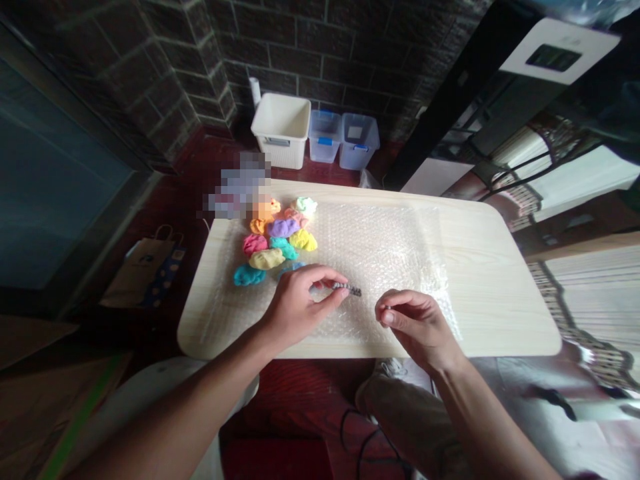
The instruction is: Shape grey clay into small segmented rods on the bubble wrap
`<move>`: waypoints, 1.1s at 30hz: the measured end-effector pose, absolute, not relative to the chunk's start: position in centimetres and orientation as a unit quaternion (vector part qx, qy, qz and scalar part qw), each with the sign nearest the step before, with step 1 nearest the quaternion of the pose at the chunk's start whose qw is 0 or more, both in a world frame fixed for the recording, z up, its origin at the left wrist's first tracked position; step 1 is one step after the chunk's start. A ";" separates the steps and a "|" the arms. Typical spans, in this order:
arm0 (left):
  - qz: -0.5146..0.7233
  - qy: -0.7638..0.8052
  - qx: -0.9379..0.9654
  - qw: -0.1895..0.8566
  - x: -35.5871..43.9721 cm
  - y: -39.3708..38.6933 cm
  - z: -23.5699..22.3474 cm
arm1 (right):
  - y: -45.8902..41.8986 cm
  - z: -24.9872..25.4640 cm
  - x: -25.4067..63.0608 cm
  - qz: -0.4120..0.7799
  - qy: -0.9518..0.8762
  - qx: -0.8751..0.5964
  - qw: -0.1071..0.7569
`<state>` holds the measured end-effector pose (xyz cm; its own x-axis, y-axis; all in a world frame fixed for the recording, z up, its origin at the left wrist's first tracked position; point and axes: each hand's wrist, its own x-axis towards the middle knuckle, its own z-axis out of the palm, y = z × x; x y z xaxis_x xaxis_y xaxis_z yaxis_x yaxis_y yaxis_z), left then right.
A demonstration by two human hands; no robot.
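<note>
Between its thumb and fingers, my left hand (303, 303) pinches a short dark-grey strip of beads (355, 291), whose free end points right. My right hand (417, 323) is a little way to the right, thumb against fingertips, with a tiny dark bit at the pinch that is too small to name. Both hands are above a sheet of bubble wrap (380, 240) on the pale wooden table (490, 280). Beyond my left hand lie several bunched soft lumps in bright colours, among them a purple lump (283, 228), a yellow lump (303, 240) and a teal lump (249, 275).
A cream bin (281, 127) and two clear plastic boxes, one being the right box (359, 140), stand on the floor behind the table. A paper bag (140, 270) is at the left. Black cables (367, 440) lie below. One patch at the table's back-left corner is pixelated.
</note>
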<state>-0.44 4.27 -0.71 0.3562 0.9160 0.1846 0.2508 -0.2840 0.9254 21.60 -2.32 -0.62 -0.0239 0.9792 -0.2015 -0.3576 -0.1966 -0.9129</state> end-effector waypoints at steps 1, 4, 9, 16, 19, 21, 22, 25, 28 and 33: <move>0.386 0.416 0.697 0.438 -0.4 4.3 -0.7 | -2.3 -0.7 21.6 0.628 -0.333 -0.461 0.531; 0.385 0.415 0.671 0.479 -0.4 4.2 -0.6 | -2.3 -0.8 21.6 0.615 -0.302 -0.485 0.543; 0.385 0.401 0.620 0.554 -0.3 4.1 -0.6 | -2.0 -0.6 21.0 0.595 -0.295 -0.498 0.557; 0.379 0.387 0.564 0.623 -0.3 4.2 -1.0 | -2.1 -0.5 20.9 0.630 -0.272 -0.483 0.544; 0.385 0.388 0.548 0.633 -0.4 4.3 -1.1 | -2.1 -0.3 21.1 0.649 -0.259 -0.476 0.534; 0.388 0.388 0.542 0.637 -0.5 4.4 -1.2 | -2.1 -0.2 21.3 0.665 -0.246 -0.469 0.527; 0.389 0.388 0.540 0.638 -0.5 4.4 -1.3 | -2.1 -0.2 21.4 0.671 -0.238 -0.466 0.525; 0.388 0.391 0.539 0.637 -0.5 4.5 -1.3 | -2.1 -0.2 21.6 0.685 -0.221 -0.450 0.529; 0.385 0.395 0.540 0.636 -0.5 4.4 -1.3 | -2.1 -0.1 21.7 0.693 -0.204 -0.431 0.540; 0.386 0.399 0.539 0.633 -0.5 4.4 -1.2 | -1.9 0.0 22.1 0.732 -0.166 -0.404 0.523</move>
